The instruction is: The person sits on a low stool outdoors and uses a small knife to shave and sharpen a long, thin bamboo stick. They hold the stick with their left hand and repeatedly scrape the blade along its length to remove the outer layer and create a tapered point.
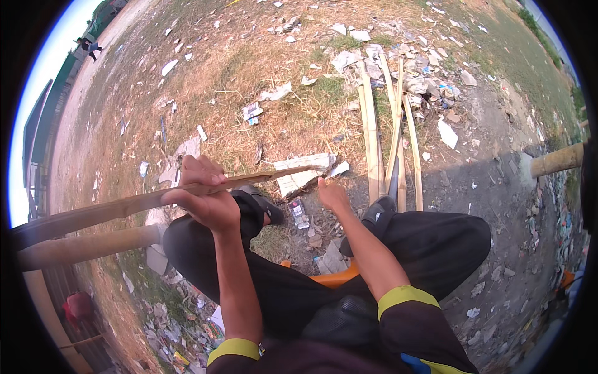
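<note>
My left hand (208, 196) is closed round a long split bamboo strip (118, 207), its thumb beneath and its fingers curled over the top. The strip slants from the left rim up to a thin end near the middle. Just below and right of that end, my right hand (333, 196) is closed with the thumb up; what it grips, if anything, is hidden. Several pale bamboo strips (372, 134) lie on the ground beyond my right shoe (377, 218). A narrow grey blade-like piece (393, 177) shows among them at the shoe's tip.
A thick bamboo pole (93, 245) runs beneath the held strip at left; another pole (557, 159) juts in at right. Part of an orange seat (339, 277) shows between my legs. Paper scraps (304, 174) litter the ground. A person (90, 47) is far off at left.
</note>
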### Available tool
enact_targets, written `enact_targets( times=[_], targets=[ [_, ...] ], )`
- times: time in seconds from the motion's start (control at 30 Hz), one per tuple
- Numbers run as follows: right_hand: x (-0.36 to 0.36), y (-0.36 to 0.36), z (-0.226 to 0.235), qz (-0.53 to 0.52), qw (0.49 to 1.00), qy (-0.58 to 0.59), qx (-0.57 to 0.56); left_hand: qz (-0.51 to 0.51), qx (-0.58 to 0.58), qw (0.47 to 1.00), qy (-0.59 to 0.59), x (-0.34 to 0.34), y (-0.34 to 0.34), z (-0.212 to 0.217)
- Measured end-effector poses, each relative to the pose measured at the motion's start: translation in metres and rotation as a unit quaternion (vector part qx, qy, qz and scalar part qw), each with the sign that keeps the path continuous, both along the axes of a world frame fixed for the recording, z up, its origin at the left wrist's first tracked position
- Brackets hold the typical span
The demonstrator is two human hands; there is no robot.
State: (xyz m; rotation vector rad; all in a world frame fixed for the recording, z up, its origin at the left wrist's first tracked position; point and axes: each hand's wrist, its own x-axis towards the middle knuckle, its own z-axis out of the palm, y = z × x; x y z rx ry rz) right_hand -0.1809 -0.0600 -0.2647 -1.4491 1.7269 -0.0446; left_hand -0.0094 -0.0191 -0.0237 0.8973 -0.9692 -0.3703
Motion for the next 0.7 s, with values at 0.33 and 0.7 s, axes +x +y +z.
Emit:
enact_targets(
  times=[0.33, 0.7],
  targets=[
    [0.001, 0.017, 0.101, -0.047, 0.959, -0.259, -0.100, -0.007, 0.014, 1.000, -0.022, -0.008, -0.004, 0.000],
    [0.019, 0.041, 0.127, -0.050, 0.933, -0.342, -0.100, -0.030, -0.016, 0.995, -0.089, -0.017, -0.002, -0.004]
  ],
)
